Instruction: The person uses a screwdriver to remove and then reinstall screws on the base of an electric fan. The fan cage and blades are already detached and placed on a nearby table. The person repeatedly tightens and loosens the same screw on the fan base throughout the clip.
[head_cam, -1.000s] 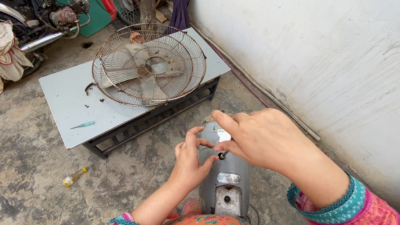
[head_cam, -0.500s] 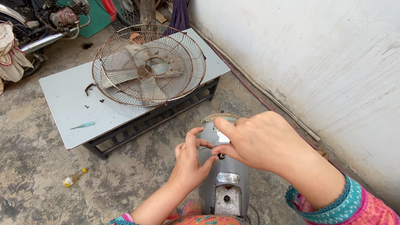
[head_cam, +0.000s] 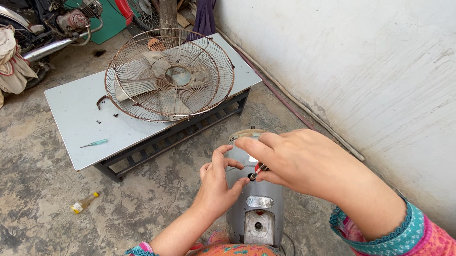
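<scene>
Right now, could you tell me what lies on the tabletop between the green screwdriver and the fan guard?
In the head view, bare grey tabletop separates the green screwdriver from the fan guard; a few small dark screws and a curved rusty clip lie there.

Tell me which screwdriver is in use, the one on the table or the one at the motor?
The red-handled screwdriver in the right hand, tip at the grey motor housing. The green one lies untouched on the table.

Both hands (head_cam: 216, 186) on grey fan motor (head_cam: 256, 212), screwdriver (head_cam: 258, 170) in right grip (head_cam: 301, 160)
</scene>
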